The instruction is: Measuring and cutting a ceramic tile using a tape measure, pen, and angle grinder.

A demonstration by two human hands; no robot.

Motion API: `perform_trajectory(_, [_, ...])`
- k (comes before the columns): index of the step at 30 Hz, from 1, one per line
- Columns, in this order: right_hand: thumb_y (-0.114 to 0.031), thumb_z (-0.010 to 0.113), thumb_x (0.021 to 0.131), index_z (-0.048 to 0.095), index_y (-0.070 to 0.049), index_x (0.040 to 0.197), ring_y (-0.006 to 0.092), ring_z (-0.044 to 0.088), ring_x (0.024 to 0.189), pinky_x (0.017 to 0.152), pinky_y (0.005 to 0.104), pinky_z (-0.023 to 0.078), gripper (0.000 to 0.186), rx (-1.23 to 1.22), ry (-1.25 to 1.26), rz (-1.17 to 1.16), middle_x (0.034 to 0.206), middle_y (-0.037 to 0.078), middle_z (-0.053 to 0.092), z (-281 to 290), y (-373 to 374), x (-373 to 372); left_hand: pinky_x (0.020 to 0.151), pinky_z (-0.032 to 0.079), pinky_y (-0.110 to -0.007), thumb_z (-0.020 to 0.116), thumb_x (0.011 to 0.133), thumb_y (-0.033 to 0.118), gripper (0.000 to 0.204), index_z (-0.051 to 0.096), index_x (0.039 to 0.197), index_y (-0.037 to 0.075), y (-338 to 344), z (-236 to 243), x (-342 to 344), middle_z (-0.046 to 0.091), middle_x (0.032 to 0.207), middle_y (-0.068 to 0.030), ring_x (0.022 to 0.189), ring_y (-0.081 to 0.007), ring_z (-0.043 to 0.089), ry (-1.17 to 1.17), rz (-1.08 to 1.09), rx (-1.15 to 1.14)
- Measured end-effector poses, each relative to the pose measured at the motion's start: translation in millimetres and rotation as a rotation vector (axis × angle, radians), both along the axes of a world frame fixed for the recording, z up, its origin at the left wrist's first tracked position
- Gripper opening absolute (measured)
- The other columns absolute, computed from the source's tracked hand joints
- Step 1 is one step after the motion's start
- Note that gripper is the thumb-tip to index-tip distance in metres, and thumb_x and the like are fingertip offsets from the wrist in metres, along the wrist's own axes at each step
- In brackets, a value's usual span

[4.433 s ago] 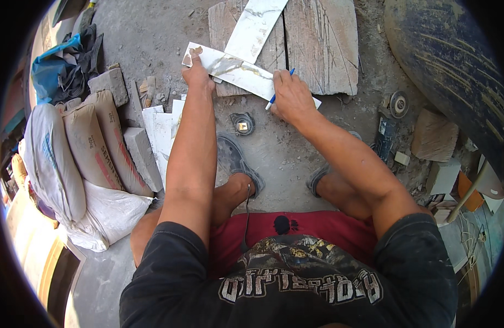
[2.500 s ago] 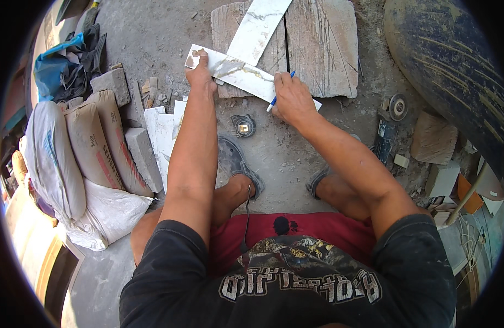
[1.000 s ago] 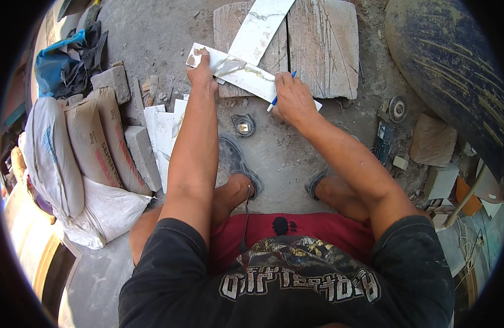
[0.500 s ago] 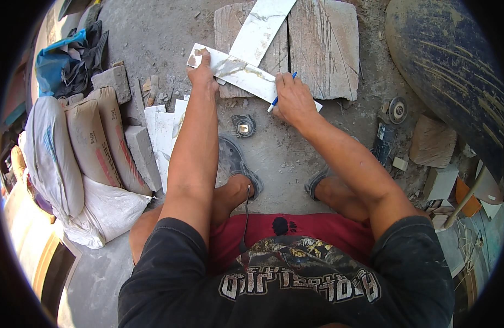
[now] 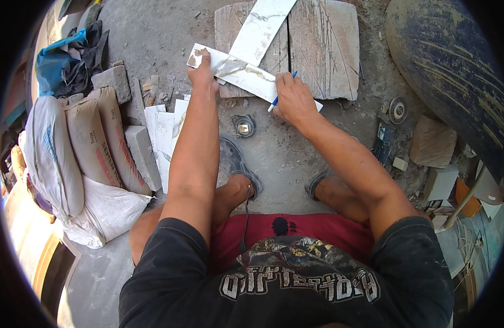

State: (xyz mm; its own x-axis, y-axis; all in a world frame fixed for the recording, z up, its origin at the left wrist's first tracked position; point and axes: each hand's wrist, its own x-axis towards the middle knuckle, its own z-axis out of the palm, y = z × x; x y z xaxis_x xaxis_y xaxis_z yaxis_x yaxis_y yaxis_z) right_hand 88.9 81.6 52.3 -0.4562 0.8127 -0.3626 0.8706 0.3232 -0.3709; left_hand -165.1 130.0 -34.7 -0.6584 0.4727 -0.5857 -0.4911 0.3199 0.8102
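1. Across the near left corner of the left stone slab, you held a white veined tile strip, its ends reaching past the left and near edges
2. Your left hand gripped its left end, thumb on top, remaining fingers hidden, seemingly to steady it
3. Your right hand held a blue pen in bent fingers over the right end, perhaps bracing there for control
4. Towards the far edge ran a second tile strip; whether it propped yours, I could not tell
5. Off the near edge lay a tape measure, probably left within reach
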Motion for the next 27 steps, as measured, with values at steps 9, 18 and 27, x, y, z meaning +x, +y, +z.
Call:
perform_trajectory(9, [-0.022,0.086,0.067,0.055,0.002,0.125,0.0303,0.063,0.103,0.085,0.0421,0.055,0.069,0.017,-0.015,0.004,0.114,0.014,0.057,0,0,-1,0.083,0.061,-0.051,0.070,0.096,0.010,0.034,0.057,0.127,0.006,0,-1,-1,0.068,0.116,-0.0118,0.100,-0.0290,0.069,0.001,-0.022,0.009])
perform_trajectory(18, [-0.018,0.082,0.069,0.057,0.002,0.122,0.0309,0.063,0.102,0.086,0.0419,0.054,0.062,0.040,0.004,0.006,0.113,0.014,0.058,1,-1,-1,0.080,0.062,-0.052,0.079,0.086,0.002,0.063,0.040,0.135,0.002,-5,5,-4,0.062,0.121,-0.0198,0.102,-0.0339,0.069,-0.026,-0.073,0.028])
perform_trajectory(27, [-0.019,0.085,0.067,0.055,0.001,0.123,0.0303,0.063,0.101,0.085,0.0414,0.054,0.066,0.045,0.013,0.002,0.112,0.014,0.058,0,-1,1,0.080,0.062,-0.052,0.077,0.084,-0.006,0.065,0.042,0.137,0.002,-6,6,-8,0.062,0.123,-0.0207,0.103,-0.0347,0.069,-0.056,-0.134,-0.006])
